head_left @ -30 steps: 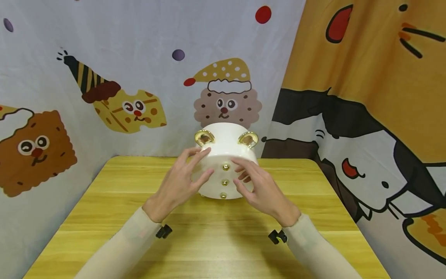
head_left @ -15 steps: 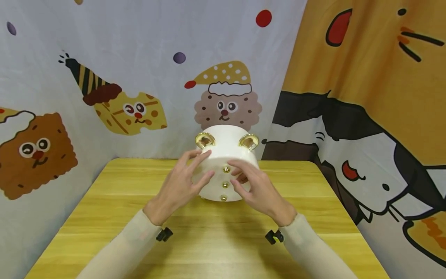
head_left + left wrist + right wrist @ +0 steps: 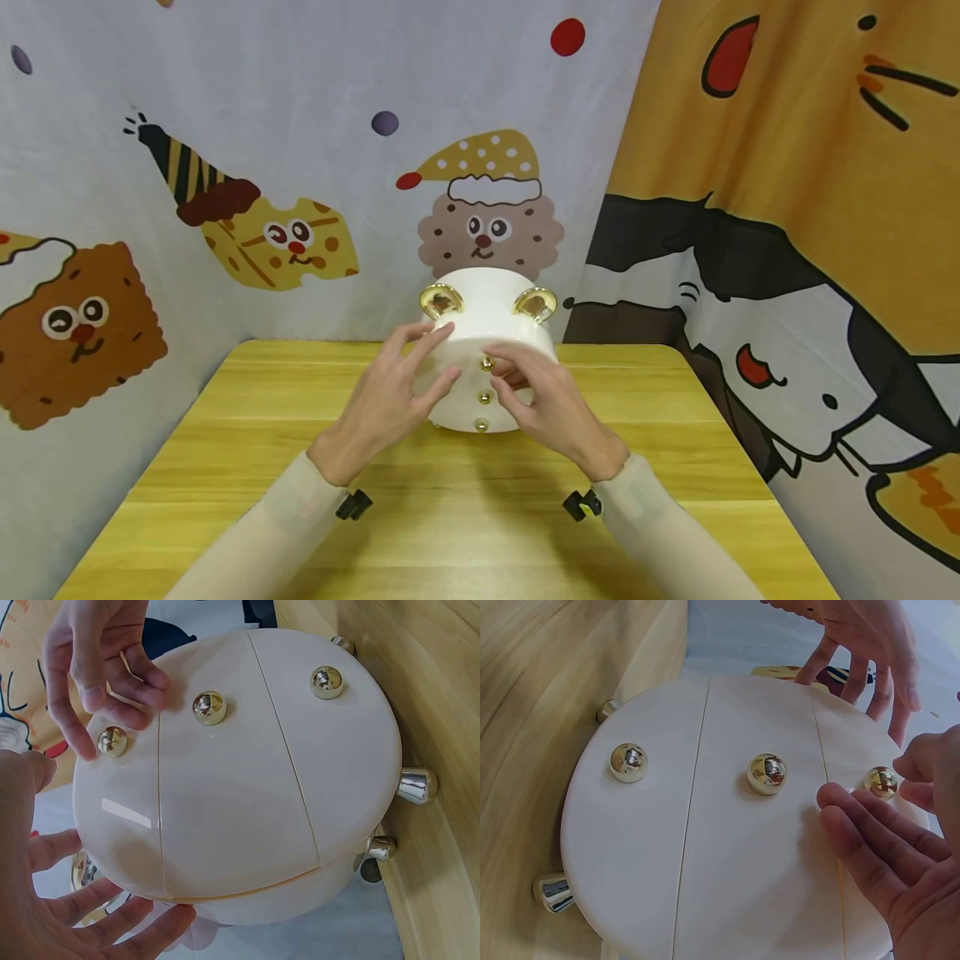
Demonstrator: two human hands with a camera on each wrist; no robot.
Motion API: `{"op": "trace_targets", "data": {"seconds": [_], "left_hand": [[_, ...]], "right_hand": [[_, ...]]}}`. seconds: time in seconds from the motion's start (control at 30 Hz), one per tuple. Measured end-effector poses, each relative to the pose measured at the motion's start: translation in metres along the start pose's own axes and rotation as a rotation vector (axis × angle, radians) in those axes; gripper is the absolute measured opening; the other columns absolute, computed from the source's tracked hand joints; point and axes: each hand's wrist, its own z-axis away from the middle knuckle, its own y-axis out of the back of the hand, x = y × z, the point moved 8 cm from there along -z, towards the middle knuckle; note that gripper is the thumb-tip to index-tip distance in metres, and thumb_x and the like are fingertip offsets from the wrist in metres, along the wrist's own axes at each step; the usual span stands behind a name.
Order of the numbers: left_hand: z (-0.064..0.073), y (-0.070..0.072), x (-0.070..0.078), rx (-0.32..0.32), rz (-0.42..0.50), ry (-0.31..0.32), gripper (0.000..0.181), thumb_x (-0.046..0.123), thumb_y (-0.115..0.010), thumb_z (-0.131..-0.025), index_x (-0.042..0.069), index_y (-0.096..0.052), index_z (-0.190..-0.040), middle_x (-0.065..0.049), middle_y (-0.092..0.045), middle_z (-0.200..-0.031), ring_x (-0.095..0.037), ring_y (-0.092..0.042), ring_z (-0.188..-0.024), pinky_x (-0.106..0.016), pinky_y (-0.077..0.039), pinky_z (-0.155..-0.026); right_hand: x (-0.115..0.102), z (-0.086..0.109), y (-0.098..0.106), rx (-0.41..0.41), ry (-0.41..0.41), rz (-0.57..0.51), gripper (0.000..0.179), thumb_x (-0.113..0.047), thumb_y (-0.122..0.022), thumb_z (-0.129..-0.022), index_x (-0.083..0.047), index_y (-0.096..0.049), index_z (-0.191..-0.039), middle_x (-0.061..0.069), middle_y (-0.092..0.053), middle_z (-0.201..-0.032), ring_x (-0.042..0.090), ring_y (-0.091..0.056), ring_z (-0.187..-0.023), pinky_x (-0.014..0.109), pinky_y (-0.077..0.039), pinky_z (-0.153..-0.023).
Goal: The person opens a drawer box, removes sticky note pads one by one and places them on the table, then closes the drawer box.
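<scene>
A white rounded jewelry box (image 3: pixel 491 304) with gold ears stands on the table, its front crossed by two seams and bearing three gold knobs. My left hand (image 3: pixel 382 396) is spread at the box's left side; in the left wrist view its fingertips (image 3: pixel 180 919) lie along the upper edge. My right hand (image 3: pixel 558 404) is in front of the upper part, thumb and forefinger on either side of the top knob (image 3: pixel 881 782) with a gap between them. Its other fingers (image 3: pixel 840 806) lie against the front beside that knob.
The wooden table (image 3: pixel 480 533) extends in front of the box. Short gold feet (image 3: pixel 416 785) hold the box off the tabletop. Behind it hangs a cloth (image 3: pixel 300 100) printed with cartoon figures, and a yellow one (image 3: pixel 810 167) is at the right.
My right hand has moved a little left, its forefinger and thumb coming in around the top knob. The left hand stays at the box's side, and the box has not moved.
</scene>
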Motion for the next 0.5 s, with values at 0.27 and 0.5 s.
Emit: {"op": "trace_targets", "data": {"seconds": [0.27, 0.5], "left_hand": [[-0.0036, 0.0028, 0.0017, 0.029, -0.005, -0.009, 0.065, 0.037, -0.083, -0.111, 0.019, -0.062, -0.170, -0.024, -0.064, -0.160, -0.044, -0.071, -0.141, -0.059, -0.068, -0.109], [-0.0012, 0.0019, 0.0038, 0.029, -0.005, -0.009, 0.064, 0.035, -0.084, -0.110, 0.017, -0.064, -0.168, -0.025, -0.065, -0.158, -0.044, -0.071, -0.140, -0.059, -0.069, -0.107]], "right_hand": [[0.0026, -0.0054, -0.0002, 0.019, 0.001, -0.014, 0.038, 0.001, -0.081, -0.107, -0.001, -0.074, -0.145, 0.013, -0.085, -0.131, 0.021, -0.089, -0.102, 0.020, -0.069, -0.089], [0.0014, -0.0052, -0.0023, 0.027, 0.013, -0.057, 0.038, 0.004, -0.085, -0.104, 0.003, -0.075, -0.140, 0.016, -0.085, -0.129, 0.022, -0.089, -0.100, 0.021, -0.070, -0.088]]}}
